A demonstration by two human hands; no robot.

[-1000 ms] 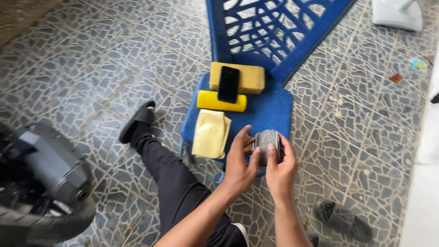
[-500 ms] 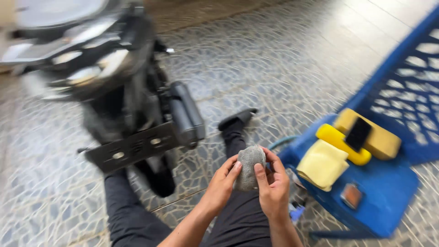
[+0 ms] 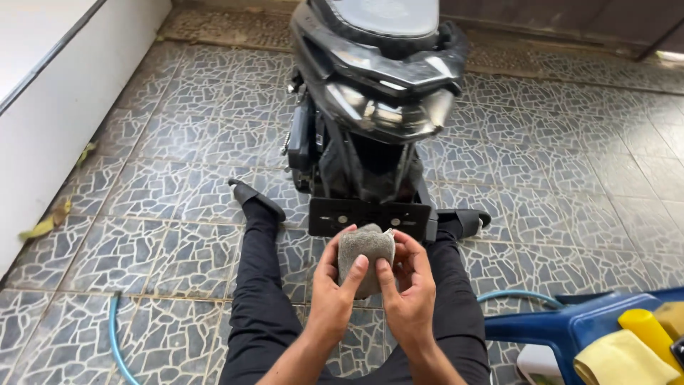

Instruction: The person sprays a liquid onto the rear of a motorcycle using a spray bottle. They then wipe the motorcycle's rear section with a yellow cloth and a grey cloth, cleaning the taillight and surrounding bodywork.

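My left hand (image 3: 331,289) and my right hand (image 3: 411,285) together hold a small grey sponge pad (image 3: 363,253) upright in front of me, thumbs pressed on its near face. Just beyond the pad is the rear of a black scooter (image 3: 374,93), with its tail light and an empty black number plate holder (image 3: 370,216). I sit on the tiled floor, my legs in black trousers (image 3: 260,299) stretched out on either side of the scooter's rear wheel.
A blue plastic chair (image 3: 570,326) lies at the lower right with a yellow cloth (image 3: 620,362) and yellow sponge (image 3: 652,331) on it. A light blue hose (image 3: 114,335) runs over the floor. A white wall (image 3: 50,93) stands at the left.
My view has swung left from the blue chair to the scooter's rear. Both hands kept the grey pad and lifted it toward the plate holder.
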